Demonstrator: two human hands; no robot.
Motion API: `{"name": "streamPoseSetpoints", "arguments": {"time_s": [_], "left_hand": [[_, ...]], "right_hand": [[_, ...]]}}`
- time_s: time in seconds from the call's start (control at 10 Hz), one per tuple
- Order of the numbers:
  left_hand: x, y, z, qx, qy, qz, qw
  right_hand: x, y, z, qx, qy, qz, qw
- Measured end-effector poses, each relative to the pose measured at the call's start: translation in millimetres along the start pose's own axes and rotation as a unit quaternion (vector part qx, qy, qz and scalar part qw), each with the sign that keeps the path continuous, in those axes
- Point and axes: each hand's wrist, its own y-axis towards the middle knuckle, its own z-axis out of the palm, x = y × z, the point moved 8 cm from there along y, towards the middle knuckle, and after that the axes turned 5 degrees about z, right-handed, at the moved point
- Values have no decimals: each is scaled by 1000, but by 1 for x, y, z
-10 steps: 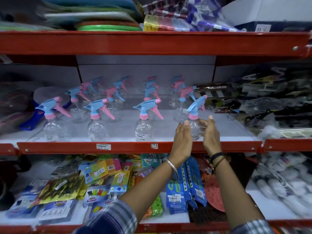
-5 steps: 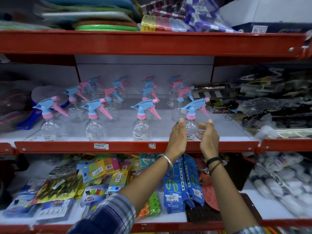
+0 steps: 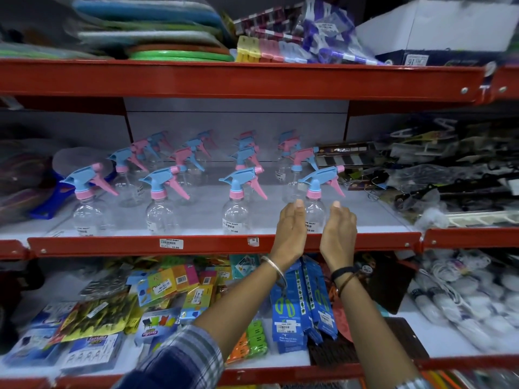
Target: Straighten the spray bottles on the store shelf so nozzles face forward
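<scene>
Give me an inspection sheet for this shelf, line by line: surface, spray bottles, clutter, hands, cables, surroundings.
Surface: middle shelf, white deck with red front edge.
Job's things: front-row spray bottles upright; the rightmost spray bottle stands between both hands, nozzle pointing right like the others.
Clutter: packaged goods piled at the shelf's right end.
Grippers: left hand and right hand flank the bottle, fingers straight; contact cannot be told.
Cables: nothing seen.
Surroundings: upper shelf holds mats and clips; lower shelf holds packets.
</scene>
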Motion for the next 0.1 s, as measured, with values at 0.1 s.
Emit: {"name": "streamPoseSetpoints", "arguments": {"time_s": [0.1], "left_hand": [[-20,-23,-23,-35,22,88,995]], "right_hand": [[35,-19,-3,-9,-18,-83,996]]}}
